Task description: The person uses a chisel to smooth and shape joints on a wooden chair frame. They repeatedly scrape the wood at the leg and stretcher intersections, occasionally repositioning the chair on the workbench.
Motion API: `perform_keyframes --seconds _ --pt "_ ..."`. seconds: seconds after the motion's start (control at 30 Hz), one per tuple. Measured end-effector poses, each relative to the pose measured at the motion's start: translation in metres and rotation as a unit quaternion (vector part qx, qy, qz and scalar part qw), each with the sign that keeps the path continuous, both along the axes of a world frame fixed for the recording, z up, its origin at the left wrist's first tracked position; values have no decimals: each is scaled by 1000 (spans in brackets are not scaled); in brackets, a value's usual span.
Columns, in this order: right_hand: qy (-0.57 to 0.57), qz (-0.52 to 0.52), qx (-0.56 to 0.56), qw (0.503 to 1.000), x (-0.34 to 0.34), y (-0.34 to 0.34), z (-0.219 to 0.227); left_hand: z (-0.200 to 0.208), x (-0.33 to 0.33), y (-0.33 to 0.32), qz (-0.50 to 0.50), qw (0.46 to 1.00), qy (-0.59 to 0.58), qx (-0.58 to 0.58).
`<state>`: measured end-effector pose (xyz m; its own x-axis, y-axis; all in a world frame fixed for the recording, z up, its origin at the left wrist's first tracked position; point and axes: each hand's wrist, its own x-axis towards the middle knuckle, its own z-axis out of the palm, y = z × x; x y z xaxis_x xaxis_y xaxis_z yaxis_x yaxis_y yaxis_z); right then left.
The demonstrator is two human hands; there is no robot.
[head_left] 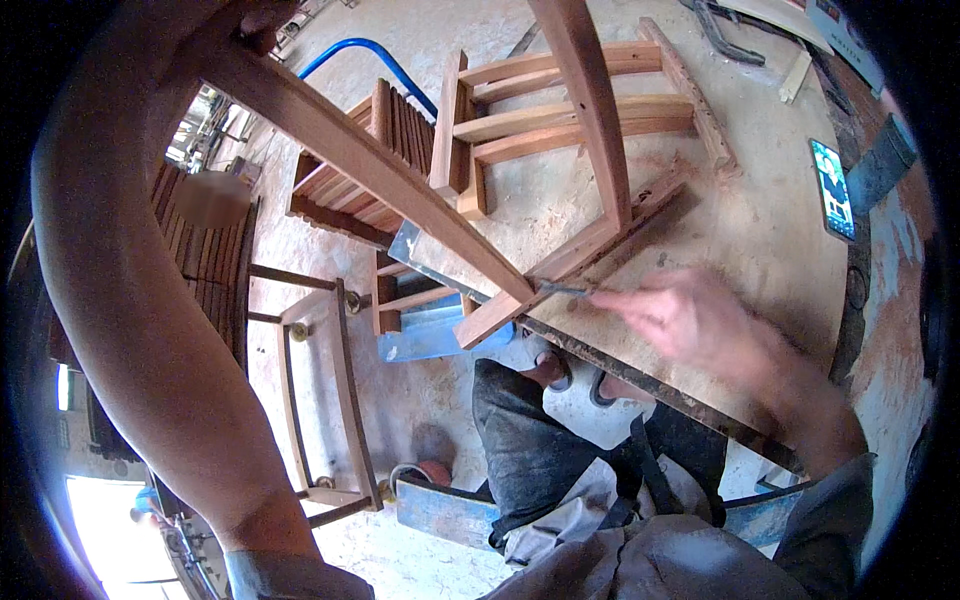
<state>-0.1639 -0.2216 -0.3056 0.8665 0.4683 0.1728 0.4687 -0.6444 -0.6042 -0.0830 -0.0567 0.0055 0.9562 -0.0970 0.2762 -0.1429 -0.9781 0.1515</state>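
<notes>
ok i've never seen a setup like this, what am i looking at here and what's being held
There's no machine, just someone working bare-handed. The single picture comes from a wide fisheye camera worn on their head, looking down, so straight edges bend. The right hand, blurred, holds a thin dark tool at a joint of a wooden frame. The left hand is up near the frame's far end; its grip is hard to make out. On the table lie a ladder-like wooden piece and a phone.

From here I see a grey shirt (690, 560) with grey sleeves (825, 525), and below it dark, pale-smudged trousers (520, 420).
</notes>
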Motion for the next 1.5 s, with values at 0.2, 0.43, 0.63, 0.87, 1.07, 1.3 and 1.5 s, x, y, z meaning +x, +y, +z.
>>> perform_keyframes --seconds 0.2,0.43,0.63,0.87,1.07,1.3,1.5 --pt "-5 -130 5 992 -62 52 -4 -5 25 19 -114 993 31 -26" --pt "1 -176 -39 984 -60 84 4 4 2 -12 -1 997 53 -49" --pt "8 -204 -41 978 -63 85 2 -8 8 -2 -92 994 23 -62" --pt "4 -188 -49 981 -56 90 7 -3 -8 -18 -25 997 15 -78" --pt "1 -198 -96 976 -59 86 2 -18 28 25 -160 982 -3 -96" --pt "-36 -177 -3 984 -53 105 -14 1 5 27 -143 989 -12 26" --pt "38 -150 22 988 -103 114 20 4 28 49 -270 961 48 18"
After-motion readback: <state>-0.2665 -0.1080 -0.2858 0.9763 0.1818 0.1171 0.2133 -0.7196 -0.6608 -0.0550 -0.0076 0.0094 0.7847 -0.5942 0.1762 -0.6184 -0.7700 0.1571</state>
